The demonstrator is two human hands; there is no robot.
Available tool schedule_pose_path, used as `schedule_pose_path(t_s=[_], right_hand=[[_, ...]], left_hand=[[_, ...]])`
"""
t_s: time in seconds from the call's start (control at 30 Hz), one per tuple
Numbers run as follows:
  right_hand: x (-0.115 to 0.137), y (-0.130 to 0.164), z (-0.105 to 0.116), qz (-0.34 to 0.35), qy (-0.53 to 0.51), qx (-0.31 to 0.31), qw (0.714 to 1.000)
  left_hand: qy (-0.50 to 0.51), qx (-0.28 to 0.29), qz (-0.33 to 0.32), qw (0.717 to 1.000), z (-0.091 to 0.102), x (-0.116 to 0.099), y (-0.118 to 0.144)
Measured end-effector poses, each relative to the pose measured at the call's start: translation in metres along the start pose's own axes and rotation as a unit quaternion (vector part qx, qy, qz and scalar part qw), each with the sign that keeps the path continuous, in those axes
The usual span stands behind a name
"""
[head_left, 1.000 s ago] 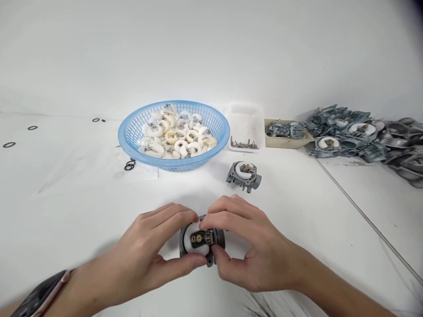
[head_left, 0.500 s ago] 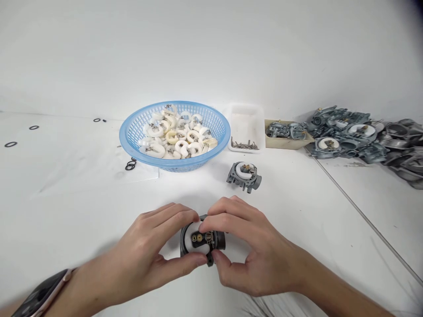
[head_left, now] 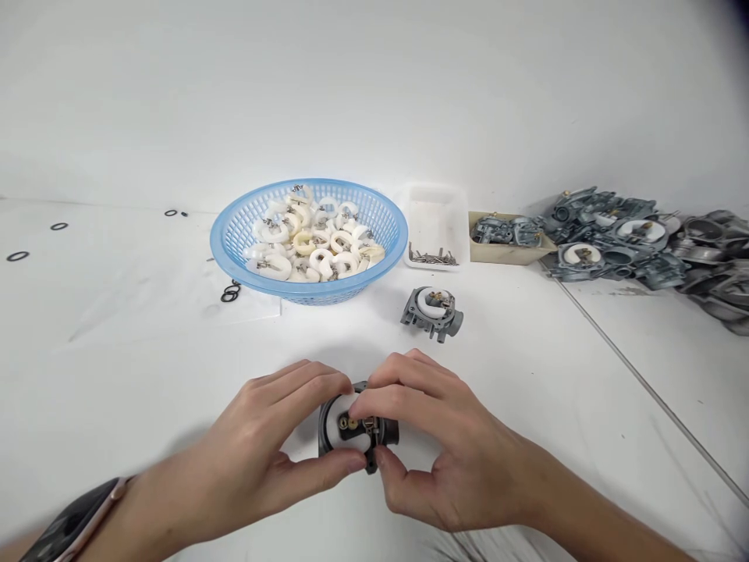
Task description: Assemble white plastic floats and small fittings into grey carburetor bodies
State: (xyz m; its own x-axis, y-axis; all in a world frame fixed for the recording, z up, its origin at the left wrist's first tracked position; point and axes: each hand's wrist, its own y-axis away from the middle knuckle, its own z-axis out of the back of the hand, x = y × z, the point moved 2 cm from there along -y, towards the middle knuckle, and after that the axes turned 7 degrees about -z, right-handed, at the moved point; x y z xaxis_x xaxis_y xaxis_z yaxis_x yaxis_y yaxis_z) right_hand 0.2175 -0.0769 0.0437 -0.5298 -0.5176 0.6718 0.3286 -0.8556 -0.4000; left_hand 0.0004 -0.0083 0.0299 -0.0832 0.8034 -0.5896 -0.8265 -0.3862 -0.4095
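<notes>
Carburetor body (head_left: pixel 351 425), grey metal with a white float and brass jets showing inside, sits low at the middle of the counter (head_left: pixel 527 367), pinched from both sides. The left hand (head_left: pixel 275 445) has its grip closed on the body's left rim, thumb below and fingers curled over the top; the right hand (head_left: pixel 445 445) is closed on the right edge, its forefinger tip pressing near the small brass parts. A slip of that fingertip could knock the float askew or let a small piece drop and roll off across the smooth white surface. At 1 o'clock, apart from the hands, lies a second carburetor (head_left: pixel 431 311). At 11 o'clock stands a blue basket (head_left: pixel 234 226) of white floats, with a white tray (head_left: pixel 436 204) of pins at 1 o'clock beyond, and black rings (head_left: pixel 229 293) near the basket.
</notes>
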Motion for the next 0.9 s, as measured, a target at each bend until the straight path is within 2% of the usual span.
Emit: schedule_pose_path(t_s=[0.3,0.53,0.77,0.9], right_hand=[[-0.0019,-0.0012,-0.0004,0.008,-0.006,-0.001,1.000],[-0.0062,-0.0014,-0.0003,-0.021,-0.010,-0.010,1.000],[-0.0025,-0.0011,-0.0003,0.002,-0.020,0.004,1.000],[-0.0029,-0.0021,0.0007,-0.031,-0.003,0.001,1.000]], left_hand=[[-0.008,0.003,0.001,1.000,0.0022,-0.0007,0.0004],[0.001,-0.006,-0.019,1.000,0.0006,-0.0007,0.0004],[-0.005,-0.001,0.000,1.000,-0.0001,-0.0009,-0.0001],[-0.011,-0.011,-0.005,1.000,0.0004,-0.0005,0.0005]])
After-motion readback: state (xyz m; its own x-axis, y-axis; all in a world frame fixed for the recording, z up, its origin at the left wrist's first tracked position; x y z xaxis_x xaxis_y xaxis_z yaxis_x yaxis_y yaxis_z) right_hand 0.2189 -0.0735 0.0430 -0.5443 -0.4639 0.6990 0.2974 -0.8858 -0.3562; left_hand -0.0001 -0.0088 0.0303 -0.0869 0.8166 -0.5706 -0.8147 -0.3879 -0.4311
